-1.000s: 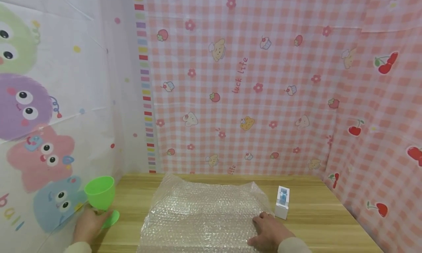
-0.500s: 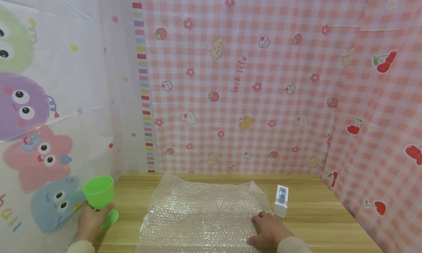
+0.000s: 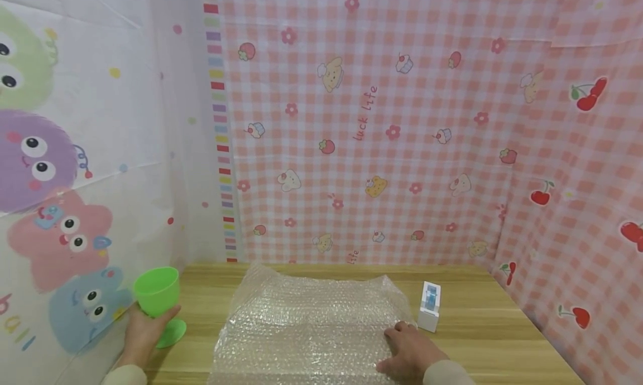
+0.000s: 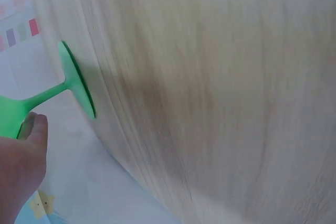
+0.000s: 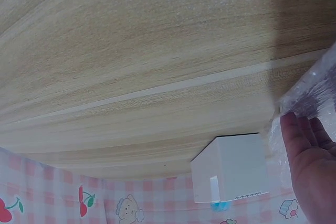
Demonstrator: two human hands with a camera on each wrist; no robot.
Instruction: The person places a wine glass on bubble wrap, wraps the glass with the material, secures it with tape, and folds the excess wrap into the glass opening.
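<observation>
Slightly rightward, toward the sheet of bubble wrap (image 3: pixel 311 329), the green goblet (image 3: pixel 157 293) has shifted with the left hand (image 3: pixel 140 332) over the past half second, while the right hand (image 3: pixel 411 351) has kept its place. From where I stand, the far left is closed off by a white cloth with cartoon creatures (image 3: pixel 125 189), hung presumably as a screen. Just in front of it, the left hand has its fingers wrapped round the goblet, close under the bowl where it narrows to the stem; I'd guess that spot suits because the flare above stops it slipping through. The goblet is mouth up at the left end of the wood-grain table (image 3: pixel 482 323), its foot down by the boards, though I can't tell whether it rests there or is held just clear. The bubble wrap lies spread across the middle, far corners curling a little. On its right edge rests the right hand, thumb apart from the fingers, tips touching the plastic; it looks to be pressing rather than pinching, probably to keep a springy sheet flat. Just right of the sheet a white box (image 3: pixel 428 321) with pale blue on top stands upright, seemingly set aside to leave the wrap free. Farthest right hangs pink gingham cloth printed with cherries (image 3: pixel 577 234).
</observation>
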